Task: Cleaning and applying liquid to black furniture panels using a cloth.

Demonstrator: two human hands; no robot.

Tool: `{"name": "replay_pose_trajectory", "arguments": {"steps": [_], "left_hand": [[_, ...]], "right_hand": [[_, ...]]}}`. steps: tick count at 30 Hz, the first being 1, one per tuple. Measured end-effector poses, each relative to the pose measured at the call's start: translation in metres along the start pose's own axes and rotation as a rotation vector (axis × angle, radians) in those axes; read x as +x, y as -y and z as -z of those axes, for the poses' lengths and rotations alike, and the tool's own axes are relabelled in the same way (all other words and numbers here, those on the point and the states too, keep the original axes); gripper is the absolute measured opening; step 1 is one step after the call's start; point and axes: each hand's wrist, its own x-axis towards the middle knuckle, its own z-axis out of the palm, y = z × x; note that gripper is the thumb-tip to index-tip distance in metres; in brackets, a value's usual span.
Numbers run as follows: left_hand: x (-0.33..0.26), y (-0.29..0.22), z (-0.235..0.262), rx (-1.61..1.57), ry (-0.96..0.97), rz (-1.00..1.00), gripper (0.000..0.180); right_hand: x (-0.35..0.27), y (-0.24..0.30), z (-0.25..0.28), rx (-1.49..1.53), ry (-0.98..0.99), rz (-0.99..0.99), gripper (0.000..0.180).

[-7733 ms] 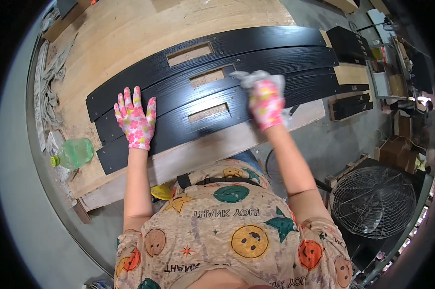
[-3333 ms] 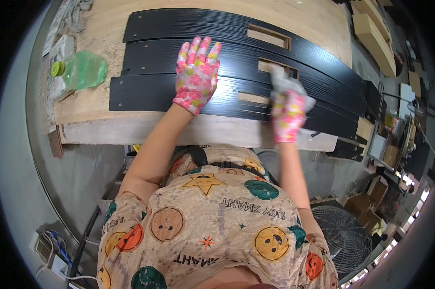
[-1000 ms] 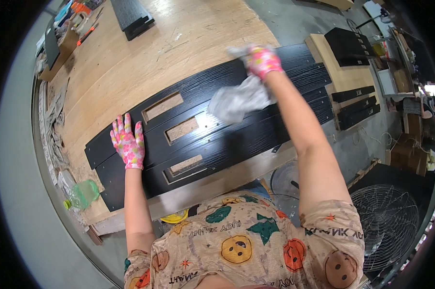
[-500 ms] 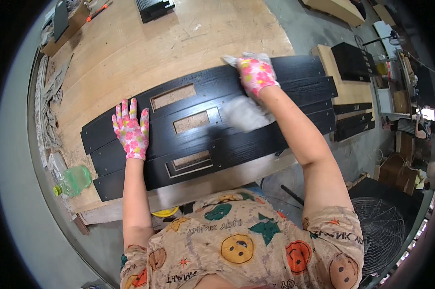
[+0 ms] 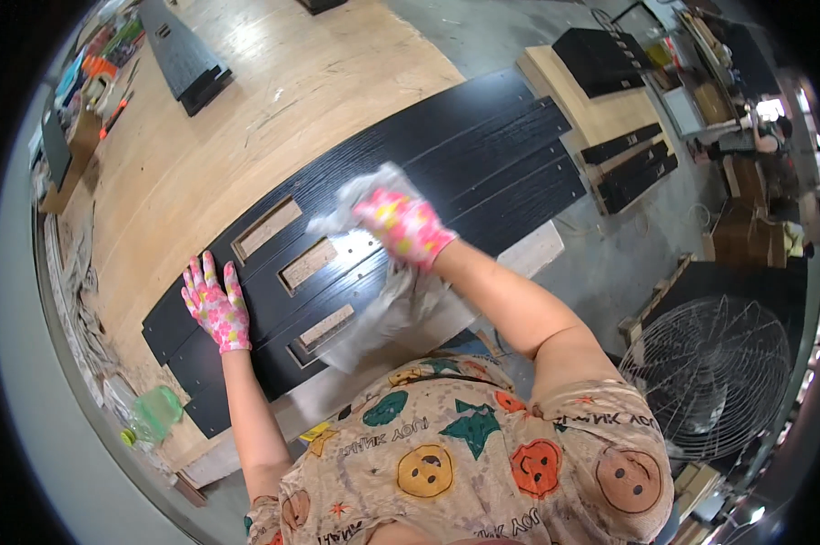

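The surface (image 5: 337,118) is pale wood, and along its near side lie three black boards (image 5: 469,113), edge to edge. Their long axis slants from lower left to upper right, so it runs away from the left hand and passes under the right. The grey cloth (image 5: 393,304) lies across that axis: one end reaches ahead of the right hand to the left, the rest trails back over the near board towards its edge. The right hand (image 5: 401,227) is over the middle of the boards and has the cloth bunched in its fingers; blur hides how firmly it presses. The left hand (image 5: 217,313) rests flat near the boards' left end, fingers slightly apart, holding nothing. Between the hands are the cutouts (image 5: 266,227), one per board; the right hand is nearer the middle one.
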Motion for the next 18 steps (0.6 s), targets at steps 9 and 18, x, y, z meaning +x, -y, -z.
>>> {"name": "replay_pose_trajectory", "arguments": {"steps": [9,18], "left_hand": [[0.007,-0.008,-0.004,-0.002,0.042,-0.002,0.05],[-0.044,-0.047,0.04,-0.285,0.021,-0.301,0.051]], "right_hand": [[-0.09,-0.206,0.251,-0.596,-0.182,-0.976,0.034],[-0.142,-0.009,-0.003,-0.339,-0.047,-0.303,0.022]]}}
